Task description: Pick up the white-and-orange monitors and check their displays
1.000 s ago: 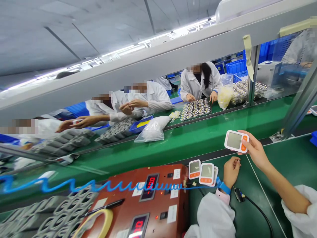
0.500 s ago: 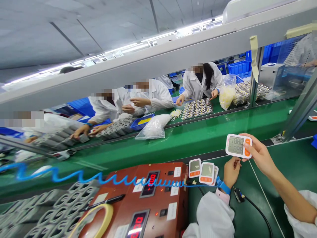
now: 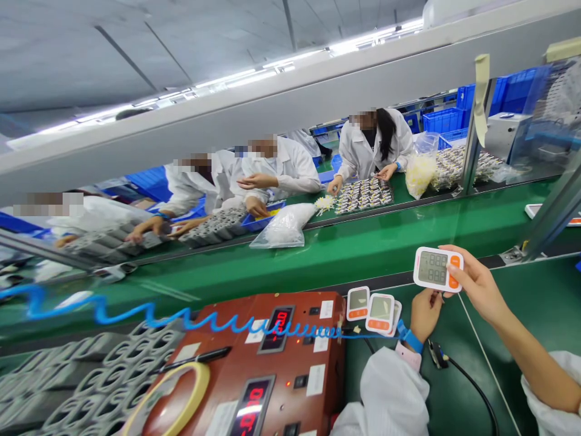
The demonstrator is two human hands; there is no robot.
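My right hand [image 3: 474, 283] holds up a small white device with an orange side and a lit grey display [image 3: 437, 269] above the green bench. My left hand [image 3: 424, 313] is curled just below the device's lower edge, fingertips at its underside; whether it grips a plug there I cannot tell. A blue wrist strap [image 3: 411, 339] circles my left wrist, joined to a blue coiled cord [image 3: 149, 315]. Three more of the white-and-orange devices [image 3: 374, 307] lie left of my left hand.
A red test box with red digit readouts [image 3: 267, 357] and a roll of yellow tape [image 3: 175, 399] sit at lower left, beside trays of grey parts [image 3: 77, 393]. A black cable [image 3: 472, 381] runs across the bench. Across the green conveyor [image 3: 345, 248], several people in white coats handle parts.
The held device's display went from blank to showing digits. My right hand shifted slightly lower and right; my left hand rose to the device's underside. The camera view drifted.
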